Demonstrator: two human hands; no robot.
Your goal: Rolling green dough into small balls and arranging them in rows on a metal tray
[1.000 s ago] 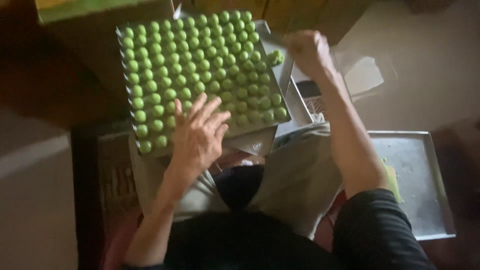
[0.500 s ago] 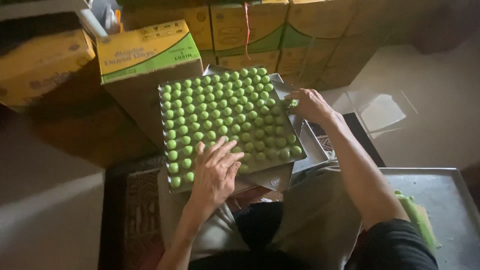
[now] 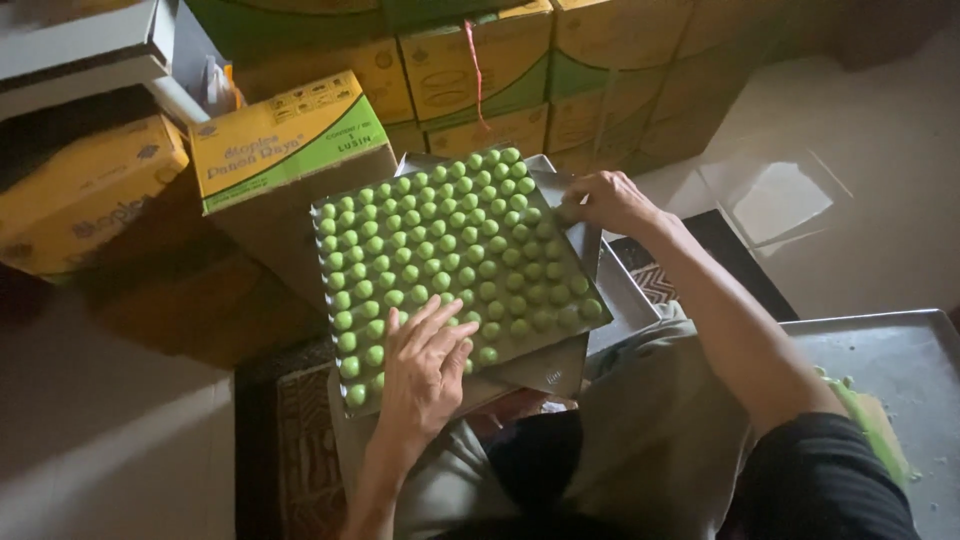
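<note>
One metal tray (image 3: 590, 235) sits tilted on the person's lap, near corner low toward the body, far corner toward the stacked boxes. It is covered by green balls (image 3: 450, 250) in close rows; about ten to eleven rows of roughly ten each, near a hundred in all, exact count not possible where the hand covers some.

Left hand (image 3: 425, 365): flat on the near-left part of the tray, fingers spread, palm down on the balls. Grip open, pinching nothing. It hides several balls under it.

Right hand (image 3: 608, 200): at the far-right edge of the tray, fingers curled down at the rim beside the outermost ball row. Cannot tell whether the fingertips pinch a ball or only press on the edge.

One second, flat metal tray (image 3: 890, 370) lies to the right, well apart from the lap tray; a pale green mass (image 3: 870, 425) rests at its left side, partly hidden by the right sleeve. Most of its surface shows bare.

One yellow-and-green carton (image 3: 280, 140) stands just beside the tray's far-left edge. At least five more cartons (image 3: 480, 70) are stacked behind, and one yellow carton (image 3: 85, 195) at far left.

Open room: bare floor (image 3: 110, 440) to the left and pale floor at upper right. The tray's far and left edges are crowded by cartons.
</note>
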